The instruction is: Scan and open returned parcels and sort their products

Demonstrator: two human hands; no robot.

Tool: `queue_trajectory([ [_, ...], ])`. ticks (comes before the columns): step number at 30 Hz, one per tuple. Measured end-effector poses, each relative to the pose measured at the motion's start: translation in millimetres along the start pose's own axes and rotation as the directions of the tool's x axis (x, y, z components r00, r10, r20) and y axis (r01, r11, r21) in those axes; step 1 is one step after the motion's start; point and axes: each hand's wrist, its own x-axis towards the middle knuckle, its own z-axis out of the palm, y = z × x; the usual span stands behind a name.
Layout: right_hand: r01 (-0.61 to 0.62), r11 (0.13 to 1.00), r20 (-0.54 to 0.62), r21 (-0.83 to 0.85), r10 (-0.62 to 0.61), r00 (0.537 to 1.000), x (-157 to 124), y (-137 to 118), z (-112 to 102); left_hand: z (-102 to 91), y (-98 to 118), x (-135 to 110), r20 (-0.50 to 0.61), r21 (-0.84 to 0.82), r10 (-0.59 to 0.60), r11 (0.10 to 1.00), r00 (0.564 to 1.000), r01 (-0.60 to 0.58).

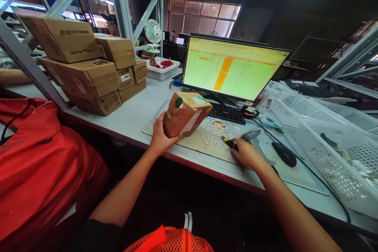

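Note:
My left hand (162, 136) grips a small brown cardboard box (181, 116) from its left and lower side, holding it tilted over the desk mat. Green marks and a pale label show on the box. Low over the mat, my right hand (246, 152) is closed around a yellow and black box cutter (229, 142), its tip pointing left. Just beyond that hand lies a grey handheld scanner (252, 138), partly hidden by it. The printed desk mat (195, 144) carries a cartoon face and white lettering.
A monitor (233, 67) and black keyboard (226, 113) stand behind the mat. Stacked cardboard boxes (85, 78) fill the left side. White plastic baskets (333, 157), a black mouse (284, 154) and cables lie at right. A small fan (152, 31) stands behind a white basket (162, 71).

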Motion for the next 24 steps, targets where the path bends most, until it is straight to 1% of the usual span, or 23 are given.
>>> queue_trajectory([
  [1,0.001,1.000,-0.024,0.030,0.000,1.000,-4,1,3,-9.4,11,7,0.009,0.089,0.072,0.993,0.997,-0.073],
  [3,-0.001,0.996,-0.071,0.089,0.007,0.997,-6,0,3,-28.9,33,22,0.088,0.240,0.193,0.948,0.977,-0.209],
  [5,0.001,0.980,-0.087,0.201,0.017,0.996,-4,-3,-3,-46.1,50,34,0.206,0.335,0.243,0.893,0.948,-0.302],
  [6,0.014,0.949,-0.074,0.315,0.010,0.997,-2,-6,-8,-53.0,55,39,0.273,0.363,0.243,0.870,0.931,-0.333],
  [7,0.033,0.880,-0.056,0.474,-0.007,0.998,-1,-10,-15,-58.7,58,44,0.345,0.378,0.232,0.853,0.909,-0.361],
  [8,0.053,0.760,-0.038,0.648,-0.037,0.999,1,-15,-22,-63.3,60,48,0.420,0.379,0.216,0.841,0.881,-0.387],
  [9,0.067,0.601,-0.025,0.796,-0.078,0.997,2,-21,-29,-66.9,60,52,0.491,0.371,0.198,0.833,0.848,-0.410],
  [10,0.072,0.441,-0.021,0.894,-0.121,0.992,4,-28,-36,-69.7,59,56,0.554,0.358,0.182,0.828,0.812,-0.430],
  [11,0.073,0.320,-0.022,0.945,-0.160,0.987,6,-35,-42,-71.8,59,60,0.604,0.347,0.168,0.825,0.779,-0.446],
  [12,0.062,0.236,-0.017,0.970,-0.187,0.982,9,-42,-47,-73.2,58,64,0.640,0.341,0.155,0.821,0.753,-0.459],
  [13,0.042,0.181,-0.003,0.983,-0.210,0.978,12,-49,-50,-74.0,58,68,0.662,0.344,0.141,0.815,0.736,-0.467],
  [14,0.023,0.144,0.011,0.989,-0.230,0.973,15,-55,-52,-74.4,58,72,0.676,0.354,0.126,0.808,0.726,-0.471],
  [16,0.003,0.088,0.022,0.996,-0.277,0.961,19,-65,-53,-74.1,59,78,0.694,0.381,0.090,0.796,0.715,-0.470],
  [18,0.014,0.034,-0.002,0.999,-0.325,0.946,21,-70,-49,-73.3,60,82,0.701,0.399,0.062,0.791,0.711,-0.463],
  [21,0.040,-0.031,-0.048,0.999,-0.359,0.932,22,-70,-41,-72.1,59,86,0.703,0.408,0.043,0.793,0.710,-0.453],
  [24,0.047,-0.063,-0.067,0.997,-0.382,0.922,23,-67,-36,-71.2,58,88,0.710,0.406,0.035,0.795,0.703,-0.450],
])
